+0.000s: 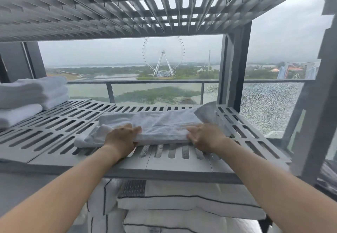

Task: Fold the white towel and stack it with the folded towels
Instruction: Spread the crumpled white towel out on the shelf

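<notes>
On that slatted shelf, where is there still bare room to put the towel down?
Bare slats on the shelf lie between the folded towels at far left and the white towel being folded. A narrow bare strip also borders its right side. The middle is taken up by the towel, left hand and right hand.

Bare forearms, no sleeves, unadorned.

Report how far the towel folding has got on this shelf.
Done: the white towel lies folded into a long strip on the grey slotted shelf. In hand: the left hand and right hand press its near edge. Left: one loose corner at its right end, probably further folds, then moving it to the stack of folded white towels.
</notes>
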Motion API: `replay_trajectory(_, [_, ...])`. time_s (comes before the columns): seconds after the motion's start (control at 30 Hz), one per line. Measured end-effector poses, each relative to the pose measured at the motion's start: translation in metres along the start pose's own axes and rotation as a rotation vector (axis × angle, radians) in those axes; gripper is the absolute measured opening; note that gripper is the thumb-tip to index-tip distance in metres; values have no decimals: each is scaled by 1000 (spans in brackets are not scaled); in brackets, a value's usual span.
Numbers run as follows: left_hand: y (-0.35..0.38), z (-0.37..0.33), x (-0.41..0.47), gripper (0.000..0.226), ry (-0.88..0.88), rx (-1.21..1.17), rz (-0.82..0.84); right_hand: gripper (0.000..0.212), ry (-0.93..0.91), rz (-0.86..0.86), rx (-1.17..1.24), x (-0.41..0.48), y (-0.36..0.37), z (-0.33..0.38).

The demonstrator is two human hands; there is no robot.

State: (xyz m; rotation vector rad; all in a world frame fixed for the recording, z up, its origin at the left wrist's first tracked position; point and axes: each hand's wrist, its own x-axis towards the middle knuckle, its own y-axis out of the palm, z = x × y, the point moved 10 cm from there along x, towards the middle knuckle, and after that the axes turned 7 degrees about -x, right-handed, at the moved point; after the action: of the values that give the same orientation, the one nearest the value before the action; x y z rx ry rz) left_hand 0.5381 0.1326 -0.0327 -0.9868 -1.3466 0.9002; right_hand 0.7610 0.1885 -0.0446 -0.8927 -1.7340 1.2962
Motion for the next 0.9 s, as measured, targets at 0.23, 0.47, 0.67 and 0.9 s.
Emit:
replay_trajectory(0.23, [-15, -3, -3, 24, -1, -121, -72, 50, -129, -19, 167, -19, -10, 12])
replay_trajectory(0.47, [-30, -4, 0, 20, 7, -137, -215, 45, -176, -131, 110, -11, -25, 14])
replay_trajectory(0.67, [-39, -6, 19, 21, 15, -25, -267, 33, -204, -198, 287, 10, -30, 14])
replay_trajectory(0.9, [-57, 5, 60, 20, 35, 42, -377, 57, -141, -170, 468, 50, -34, 3])
